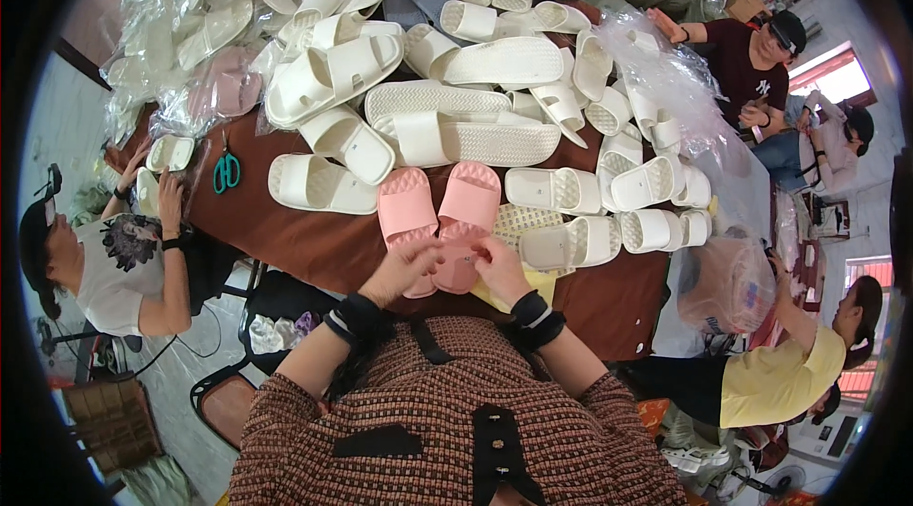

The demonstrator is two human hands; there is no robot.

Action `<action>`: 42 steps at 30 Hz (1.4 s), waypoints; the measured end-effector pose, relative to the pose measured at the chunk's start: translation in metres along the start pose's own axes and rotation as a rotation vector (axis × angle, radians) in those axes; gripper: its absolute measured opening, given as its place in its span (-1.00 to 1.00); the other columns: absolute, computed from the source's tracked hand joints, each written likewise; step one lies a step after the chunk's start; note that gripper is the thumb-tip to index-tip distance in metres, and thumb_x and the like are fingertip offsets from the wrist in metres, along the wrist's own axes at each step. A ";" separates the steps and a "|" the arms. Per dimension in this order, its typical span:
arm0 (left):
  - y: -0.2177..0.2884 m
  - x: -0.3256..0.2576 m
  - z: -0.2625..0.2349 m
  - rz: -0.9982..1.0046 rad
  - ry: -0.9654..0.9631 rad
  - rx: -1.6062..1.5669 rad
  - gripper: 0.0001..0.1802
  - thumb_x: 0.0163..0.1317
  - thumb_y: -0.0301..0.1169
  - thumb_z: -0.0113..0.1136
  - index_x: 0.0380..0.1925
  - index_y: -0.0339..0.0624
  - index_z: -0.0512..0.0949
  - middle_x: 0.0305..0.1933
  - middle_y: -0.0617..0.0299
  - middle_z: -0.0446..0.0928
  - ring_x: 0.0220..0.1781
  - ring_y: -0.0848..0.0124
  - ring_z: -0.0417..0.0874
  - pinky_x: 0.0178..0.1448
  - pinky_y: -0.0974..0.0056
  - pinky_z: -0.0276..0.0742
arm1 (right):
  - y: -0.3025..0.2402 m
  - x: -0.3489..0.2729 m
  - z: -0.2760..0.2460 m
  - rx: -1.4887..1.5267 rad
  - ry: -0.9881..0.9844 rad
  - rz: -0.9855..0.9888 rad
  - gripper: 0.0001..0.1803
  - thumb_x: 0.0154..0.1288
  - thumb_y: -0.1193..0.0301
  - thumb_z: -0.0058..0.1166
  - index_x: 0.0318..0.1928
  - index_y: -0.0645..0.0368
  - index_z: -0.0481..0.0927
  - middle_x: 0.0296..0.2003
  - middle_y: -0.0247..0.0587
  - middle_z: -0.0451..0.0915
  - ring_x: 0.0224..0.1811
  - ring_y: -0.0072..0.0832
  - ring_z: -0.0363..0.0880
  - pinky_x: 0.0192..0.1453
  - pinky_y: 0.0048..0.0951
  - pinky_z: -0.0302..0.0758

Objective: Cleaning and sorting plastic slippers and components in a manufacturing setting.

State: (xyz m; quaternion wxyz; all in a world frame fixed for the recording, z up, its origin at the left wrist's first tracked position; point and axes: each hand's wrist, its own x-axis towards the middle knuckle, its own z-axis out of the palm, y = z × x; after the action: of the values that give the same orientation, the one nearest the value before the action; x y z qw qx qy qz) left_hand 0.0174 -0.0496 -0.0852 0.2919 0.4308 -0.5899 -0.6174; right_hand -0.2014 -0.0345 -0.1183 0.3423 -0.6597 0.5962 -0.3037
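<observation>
Two forearms reach in from the near edge, a black wristband on each, elbows out, wrists angled inward. Left hand [411, 268]: fingers curled, tips over the near part of the left pink slipper. Right hand [499, 266]: thumb and fingers bent at the heel of the right one. Hands are apart, slight gap between; can't tell whether either is actually pinching anything.

Pink slippers [407, 206]: 2, side by side, heels under/between the hands, toes pointing away. Straps are just beyond the fingertips.

Just right of the pair, partly under white slippers: yellow sheet [518, 219] with rows of small marks. More yellow sheet shows below the right hand.

Left of the pair, beyond the left hand: 1 white slipper [323, 184]. Further left: 1 pair of teal-handled scissors [225, 173], lying on the brown worktop [242, 228].

Right of and beyond the right hand: more white slippers [553, 189] in rows. Straight ahead: a white pile, overlapping, no exact count.

Farther, ahead-left of the hands: clear-bagged slippers [214, 35], mostly white, some pink; too tangled to count. At least 4 other people around.
</observation>
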 end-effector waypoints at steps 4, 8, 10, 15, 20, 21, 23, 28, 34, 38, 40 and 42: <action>0.011 0.022 -0.031 -0.245 0.177 -1.107 -0.71 0.35 -0.24 -0.08 -0.10 -0.22 0.40 -0.31 0.13 0.55 -0.33 0.33 0.54 -0.21 0.25 0.45 | -0.026 0.026 -0.025 0.712 -0.207 0.462 -0.88 0.22 0.48 0.04 -0.23 0.21 0.50 -0.44 -0.30 0.56 -0.39 -0.48 0.51 -0.26 -0.38 0.46; 0.018 0.033 -0.038 -0.284 0.199 -1.206 -0.75 0.36 -0.26 -0.10 -0.12 -0.19 0.38 -0.38 0.16 0.52 -0.39 0.35 0.50 -0.23 0.24 0.43 | -0.027 0.054 -0.042 1.415 -0.186 0.661 -0.91 0.29 0.41 0.02 -0.23 0.11 0.51 -0.41 -0.34 0.53 -0.36 -0.48 0.48 -0.25 -0.34 0.47; 0.021 0.033 -0.039 -0.320 0.191 -1.171 -0.74 0.35 -0.24 -0.07 -0.14 -0.19 0.40 -0.40 0.17 0.53 -0.41 0.36 0.52 -0.26 0.25 0.45 | -0.025 0.063 -0.046 1.566 -0.171 0.678 -0.92 0.29 0.42 0.02 -0.24 0.11 0.50 -0.39 -0.33 0.52 -0.34 -0.48 0.48 -0.25 -0.34 0.47; 0.008 0.012 -0.066 -0.362 0.173 -0.368 -0.71 0.32 -0.24 0.00 -0.19 -0.26 0.48 -0.45 0.22 0.54 -0.47 0.49 0.53 -0.38 0.39 0.47 | -0.067 0.055 -0.050 1.347 -0.181 0.646 -0.86 0.27 0.45 0.01 -0.15 0.14 0.49 -0.38 -0.33 0.53 -0.37 -0.52 0.49 -0.30 -0.42 0.46; -0.009 -0.011 -0.115 -0.298 0.230 0.214 -0.75 0.28 -0.31 0.05 -0.23 -0.29 0.52 -0.50 0.27 0.52 -0.55 0.56 0.47 -0.45 0.43 0.43 | -0.076 0.044 -0.039 1.187 -0.345 0.544 -0.86 0.29 0.47 -0.03 -0.15 0.15 0.50 -0.34 -0.31 0.53 -0.35 -0.55 0.48 -0.28 -0.47 0.46; -0.012 -0.017 -0.125 -0.178 0.282 0.453 -0.75 0.20 -0.30 0.10 -0.31 -0.30 0.55 -0.47 0.13 0.57 -0.45 0.38 0.56 -0.30 0.28 0.50 | -0.079 0.042 -0.036 1.116 -0.382 0.512 -0.87 0.29 0.47 -0.02 -0.17 0.15 0.50 -0.34 -0.32 0.54 -0.36 -0.56 0.48 -0.28 -0.49 0.46; -0.015 -0.032 -0.139 -0.214 0.319 0.490 -0.75 0.20 -0.30 0.09 -0.31 -0.30 0.55 -0.46 0.10 0.57 -0.42 0.34 0.58 -0.28 0.26 0.50 | -0.090 0.039 -0.032 1.015 -0.458 0.455 -0.89 0.27 0.48 0.00 -0.20 0.17 0.52 -0.36 -0.35 0.53 -0.37 -0.62 0.47 -0.27 -0.54 0.46; 0.015 -0.047 -0.135 -0.655 0.357 -0.344 -0.77 0.22 -0.29 0.09 -0.26 -0.22 0.49 -0.48 0.21 0.53 -0.55 0.46 0.49 -0.49 0.38 0.40 | -0.118 0.035 0.000 0.518 -0.501 0.025 -0.84 0.20 0.52 0.03 -0.22 0.29 0.58 -0.37 -0.30 0.59 -0.33 -0.61 0.51 -0.23 -0.58 0.44; 0.009 -0.045 -0.107 -0.816 0.238 -0.741 -0.78 0.26 -0.28 0.01 -0.22 -0.19 0.46 -0.41 0.12 0.50 -0.42 0.34 0.49 -0.38 0.29 0.43 | -0.176 0.024 0.045 0.370 -0.777 -0.698 -0.63 0.10 0.51 0.06 -0.02 0.02 0.55 -0.34 -0.19 0.49 -0.24 -0.23 0.48 -0.10 -0.26 0.42; 0.016 -0.041 -0.092 -0.834 0.112 -0.657 -0.76 0.26 -0.27 0.03 -0.22 -0.22 0.48 -0.36 0.10 0.51 -0.39 0.36 0.50 -0.32 0.30 0.47 | -0.190 0.009 0.066 0.164 -0.707 -1.007 -0.62 0.13 0.43 0.00 0.01 -0.06 0.49 -0.39 -0.21 0.42 -0.30 -0.27 0.47 -0.18 -0.27 0.41; 0.019 -0.042 -0.086 -0.750 0.029 -0.482 -0.76 0.19 -0.36 0.06 -0.28 -0.35 0.46 -0.40 0.05 0.50 -0.42 0.37 0.50 -0.32 0.28 0.48 | -0.190 0.008 0.070 -0.047 -0.631 -1.073 -0.77 0.11 0.42 -0.03 -0.17 -0.02 0.51 -0.40 -0.23 0.42 -0.28 -0.30 0.49 -0.18 -0.30 0.43; 0.023 -0.045 -0.085 -0.647 -0.005 -0.375 -0.74 0.18 -0.37 0.07 -0.28 -0.39 0.47 -0.40 0.06 0.51 -0.40 0.37 0.52 -0.32 0.30 0.50 | -0.189 0.007 0.070 -0.084 -0.624 -1.101 -0.83 0.11 0.42 -0.04 -0.24 0.00 0.48 -0.41 -0.24 0.42 -0.27 -0.32 0.49 -0.19 -0.32 0.43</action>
State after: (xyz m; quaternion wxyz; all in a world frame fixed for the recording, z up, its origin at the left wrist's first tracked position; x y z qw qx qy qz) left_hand 0.1096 -0.0538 -0.0484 0.1542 0.5326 -0.3006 -0.7760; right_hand -0.0348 -0.0253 -0.0055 0.2673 -0.9400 0.0533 -0.2049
